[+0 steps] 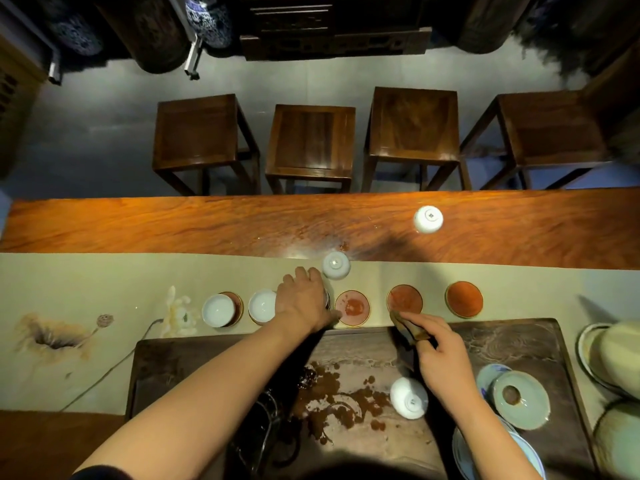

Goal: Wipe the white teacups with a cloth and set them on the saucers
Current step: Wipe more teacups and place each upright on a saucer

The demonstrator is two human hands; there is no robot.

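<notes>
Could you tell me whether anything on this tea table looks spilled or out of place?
Yes. Brown liquid is splashed in blotches across the dark tea tray, near the upside-down cup. Another upside-down cup sits alone on the bare wood, far from the three empty saucers.

Two upright white porcelain teacups [219, 309] [262, 305] are seated on round red saucers on a pale green table runner [104, 282]. The left hand [302, 299] is laid, fingers bent, over something hidden beneath it, just beside an upturned white teacup [336, 265]. A folded brown cloth [406, 328] is pinched by the right hand [441, 358] above a dark wooden tea tray [512, 341], by three bare red saucers [352, 307] [405, 299] [464, 299]. Two more upturned teacups are seen, on the tray [408, 397] and on the reddish wooden table [428, 219].
</notes>
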